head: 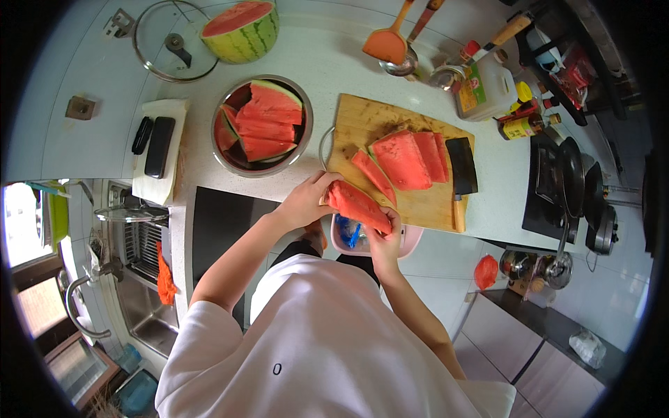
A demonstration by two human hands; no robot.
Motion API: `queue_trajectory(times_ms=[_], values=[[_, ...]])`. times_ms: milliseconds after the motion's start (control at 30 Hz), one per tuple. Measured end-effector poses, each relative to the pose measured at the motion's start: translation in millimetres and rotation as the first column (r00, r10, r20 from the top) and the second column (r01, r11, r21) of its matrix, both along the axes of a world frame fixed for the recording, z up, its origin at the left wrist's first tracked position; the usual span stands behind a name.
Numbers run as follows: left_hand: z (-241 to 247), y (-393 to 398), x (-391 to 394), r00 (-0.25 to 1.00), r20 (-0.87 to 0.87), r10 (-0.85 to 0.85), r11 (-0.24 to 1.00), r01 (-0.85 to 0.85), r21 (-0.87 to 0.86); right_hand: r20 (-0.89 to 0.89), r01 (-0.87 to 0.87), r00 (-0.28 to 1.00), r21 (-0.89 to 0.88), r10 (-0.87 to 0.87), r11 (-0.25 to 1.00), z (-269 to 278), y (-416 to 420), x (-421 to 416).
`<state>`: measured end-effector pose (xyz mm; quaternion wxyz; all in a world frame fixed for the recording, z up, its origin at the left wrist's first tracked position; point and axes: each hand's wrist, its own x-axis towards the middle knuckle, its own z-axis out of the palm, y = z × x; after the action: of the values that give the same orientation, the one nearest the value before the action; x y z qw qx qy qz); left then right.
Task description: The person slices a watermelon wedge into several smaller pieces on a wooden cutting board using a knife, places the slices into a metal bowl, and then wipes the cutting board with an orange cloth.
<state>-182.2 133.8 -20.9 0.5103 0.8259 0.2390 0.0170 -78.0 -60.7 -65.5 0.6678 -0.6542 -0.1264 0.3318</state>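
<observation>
Between my left hand (308, 201) and my right hand (385, 240) I hold a watermelon slice (357, 205), one end in each hand. It is over the front edge of a wooden cutting board (418, 211), above a pink bin (413, 241) with blue plastic in it. More watermelon slices (401, 159) lie on the board, with a thin piece (374, 173) nearest my hands. Right of them rests a cleaver (463, 167) with a dark blade and wooden handle. To the left, a steel bowl (306, 141) contains several cut watermelon pieces (266, 123).
A cut watermelon half (243, 34) and a glass lid (157, 42) are at the back left. Bottles (522, 127) and a plastic jug (483, 94) line the back right, near the stove (543, 188). A sink (151, 324) lies left, beyond a dark phone-like object (160, 147).
</observation>
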Motion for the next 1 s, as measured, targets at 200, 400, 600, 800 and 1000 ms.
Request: queue_trajectory(times_ms=[200,400,600,800,1000], values=[[68.9,30.8,-42.5,0.987,0.057,0.15,0.988,-0.152,0.032,0.172,-0.176,0.972,0.103,0.157,0.979,43.6,47.1,-15.2],[71.5,61.5,-89.9,0.911,0.042,0.411,0.894,-0.412,0.175,0.201,-0.418,0.898,0.112,0.392,0.901,57.3,138.3,-12.3],[45.5,70.7,-89.1,0.816,0.054,0.575,0.817,-0.576,0.01,0.058,-0.66,0.732,-0.184,0.679,0.728,65.8,205.3,26.6],[13.2,76.2,-74.6,0.754,0.027,0.656,0.749,-0.647,-0.146,-0.113,-0.811,0.565,-0.259,0.817,0.525,82.0,246.2,58.1],[-15.4,82.1,-70.8,0.758,-0.013,0.652,0.752,-0.648,-0.116,-0.214,-0.852,0.48,-0.345,0.851,0.394,75.7,271.8,71.0]])
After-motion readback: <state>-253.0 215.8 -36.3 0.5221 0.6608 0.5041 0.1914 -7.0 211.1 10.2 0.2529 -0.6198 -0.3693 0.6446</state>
